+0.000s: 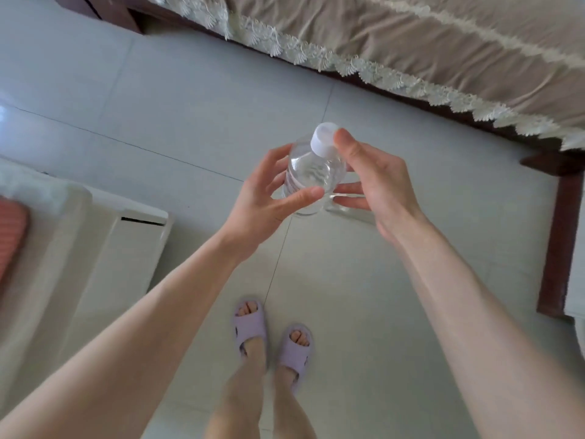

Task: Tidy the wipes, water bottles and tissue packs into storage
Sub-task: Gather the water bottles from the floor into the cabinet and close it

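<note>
A clear plastic water bottle (pixel 313 172) with a white cap is held in the air over the tiled floor, near the middle of the view. My left hand (pixel 269 198) wraps its body from the left, thumb across the front. My right hand (pixel 370 185) is at its right side, thumb against the cap and fingers touching the lower body. The bottle tilts with its cap pointing up and away. No wipes or tissue packs are in view.
A bed (pixel 411 45) with a beige cover and lace trim runs across the top right, its dark wooden frame (pixel 557 236) down the right edge. A white cabinet (pixel 104 248) stands at left with a pink item (pixel 12 236) on it. My feet in purple slippers (pixel 272 337) stand below.
</note>
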